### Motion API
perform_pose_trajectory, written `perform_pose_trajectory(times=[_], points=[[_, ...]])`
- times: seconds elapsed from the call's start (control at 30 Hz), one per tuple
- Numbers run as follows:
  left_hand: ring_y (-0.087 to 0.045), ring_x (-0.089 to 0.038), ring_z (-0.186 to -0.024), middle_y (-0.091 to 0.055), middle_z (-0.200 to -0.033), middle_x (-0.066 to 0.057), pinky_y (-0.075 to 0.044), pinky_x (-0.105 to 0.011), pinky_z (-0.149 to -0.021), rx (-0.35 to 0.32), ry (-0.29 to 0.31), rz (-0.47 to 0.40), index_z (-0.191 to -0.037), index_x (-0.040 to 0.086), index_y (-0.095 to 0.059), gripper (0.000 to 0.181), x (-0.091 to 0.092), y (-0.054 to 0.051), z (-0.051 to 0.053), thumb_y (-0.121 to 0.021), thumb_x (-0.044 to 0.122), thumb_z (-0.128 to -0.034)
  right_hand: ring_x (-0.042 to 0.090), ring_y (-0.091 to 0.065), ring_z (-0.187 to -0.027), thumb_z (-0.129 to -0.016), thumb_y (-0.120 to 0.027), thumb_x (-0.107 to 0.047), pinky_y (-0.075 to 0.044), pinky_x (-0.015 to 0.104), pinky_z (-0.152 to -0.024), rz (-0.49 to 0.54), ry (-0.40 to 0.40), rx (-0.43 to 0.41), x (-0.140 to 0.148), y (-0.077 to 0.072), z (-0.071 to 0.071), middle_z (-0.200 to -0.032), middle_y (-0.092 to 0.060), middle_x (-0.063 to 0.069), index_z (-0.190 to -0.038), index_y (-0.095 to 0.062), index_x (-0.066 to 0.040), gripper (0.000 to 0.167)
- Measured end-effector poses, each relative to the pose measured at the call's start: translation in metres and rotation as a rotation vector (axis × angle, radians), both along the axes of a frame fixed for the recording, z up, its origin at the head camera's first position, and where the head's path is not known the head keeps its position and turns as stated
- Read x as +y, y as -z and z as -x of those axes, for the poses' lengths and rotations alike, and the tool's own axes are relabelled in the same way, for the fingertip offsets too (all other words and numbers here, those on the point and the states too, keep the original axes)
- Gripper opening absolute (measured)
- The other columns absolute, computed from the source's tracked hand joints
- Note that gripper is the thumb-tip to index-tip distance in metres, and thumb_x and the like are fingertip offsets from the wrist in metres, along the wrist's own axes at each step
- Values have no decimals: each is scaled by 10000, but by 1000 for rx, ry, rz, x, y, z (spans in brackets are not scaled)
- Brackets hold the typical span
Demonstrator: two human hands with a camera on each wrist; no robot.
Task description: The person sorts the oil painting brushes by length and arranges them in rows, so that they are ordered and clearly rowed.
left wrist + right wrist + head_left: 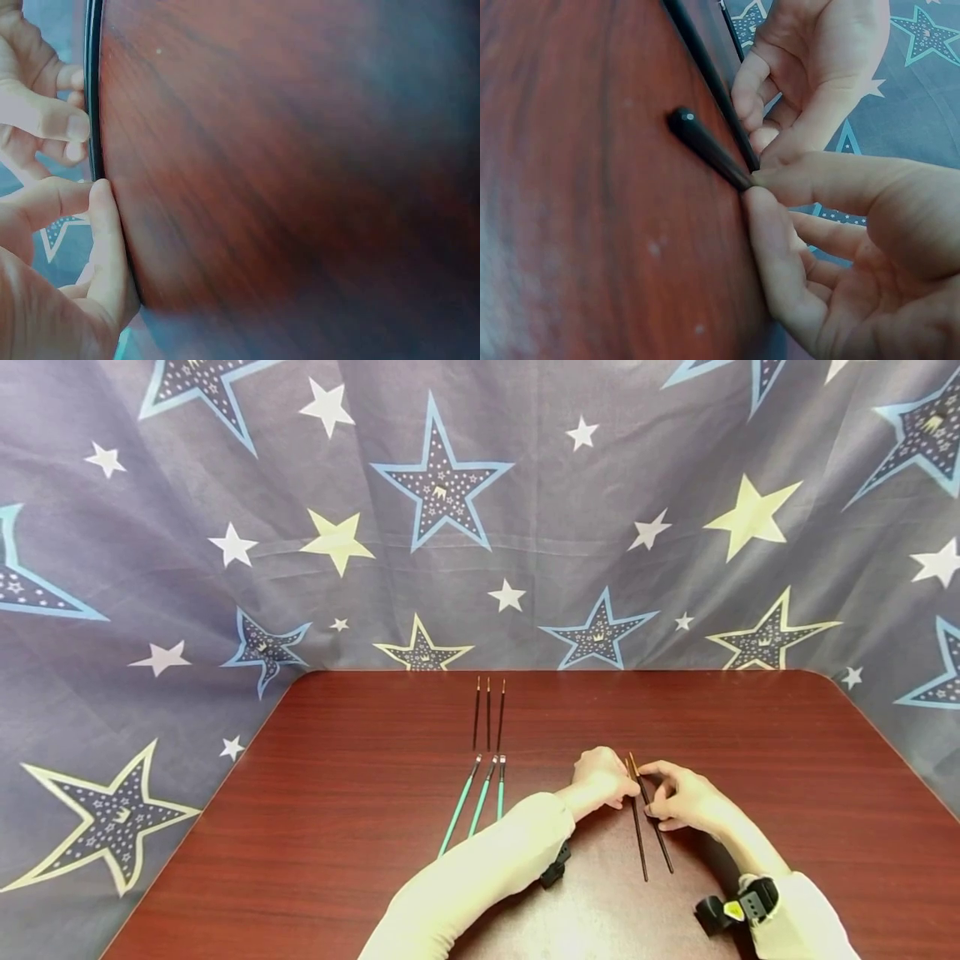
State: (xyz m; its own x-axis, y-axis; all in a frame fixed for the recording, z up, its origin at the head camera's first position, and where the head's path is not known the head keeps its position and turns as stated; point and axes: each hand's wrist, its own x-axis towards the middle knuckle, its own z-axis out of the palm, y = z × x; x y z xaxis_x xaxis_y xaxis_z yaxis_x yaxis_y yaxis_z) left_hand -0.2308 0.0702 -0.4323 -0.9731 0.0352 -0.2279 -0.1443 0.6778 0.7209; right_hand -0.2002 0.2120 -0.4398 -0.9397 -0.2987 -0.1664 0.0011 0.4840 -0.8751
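Observation:
Two dark-handled paintbrushes lie side by side on the table, tips away from me. My left hand (603,777) pinches the left paintbrush (640,843) near its brown tip; the left wrist view shows this hand's thumb and finger on a black handle (93,90). My right hand (686,797) pinches the right paintbrush (662,839), which slants beside the first. In the right wrist view, a rounded black handle end (697,139) sticks out from between the right thumb and finger. The left hand (810,82) is just beyond it.
Three slim dark paintbrushes (488,714) lie in a row at the back of the reddish-brown table (360,760). Nearer, three teal-handled brushes (459,810) are partly hidden by my left sleeve (480,877). A starry grey curtain (525,527) hangs behind the table.

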Motion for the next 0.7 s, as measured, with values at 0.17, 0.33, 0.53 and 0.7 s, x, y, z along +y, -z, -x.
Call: perform_pose_trajectory(times=[0.17,0.33,0.53,0.7], points=[[-564,-87,-367,-548,-428,32,-486,-174,-362,1,30,49,-553,135,-589,195,-2,1,-1,-748,86,-652,160,-568,-575,-717,-639,31,-580,310,-539,-3,2,1,0,2,0,-683,-498,55,-1251,-434,36,572],[-535,-23,-357,-555,-442,83,-487,-132,-484,79,127,218,-623,186,-597,155,-5,1,-1,-740,159,-676,157,-560,-572,-716,-657,25,-581,312,-537,-2,6,1,0,2,0,-675,-483,44,-1245,-438,32,573],[-513,7,-348,-562,-441,101,-479,-109,-533,126,167,280,-669,214,-626,134,-6,-2,1,-754,173,-671,162,-556,-580,-722,-657,29,-581,315,-536,-11,17,-4,1,2,2,-675,-479,40,-1242,-445,23,562],[-501,15,-352,-557,-430,108,-467,-120,-521,145,202,309,-674,222,-627,156,-8,-4,1,-776,190,-641,160,-556,-582,-724,-665,19,-581,315,-536,-10,13,-3,0,1,2,-676,-482,40,-1242,-445,26,564]])
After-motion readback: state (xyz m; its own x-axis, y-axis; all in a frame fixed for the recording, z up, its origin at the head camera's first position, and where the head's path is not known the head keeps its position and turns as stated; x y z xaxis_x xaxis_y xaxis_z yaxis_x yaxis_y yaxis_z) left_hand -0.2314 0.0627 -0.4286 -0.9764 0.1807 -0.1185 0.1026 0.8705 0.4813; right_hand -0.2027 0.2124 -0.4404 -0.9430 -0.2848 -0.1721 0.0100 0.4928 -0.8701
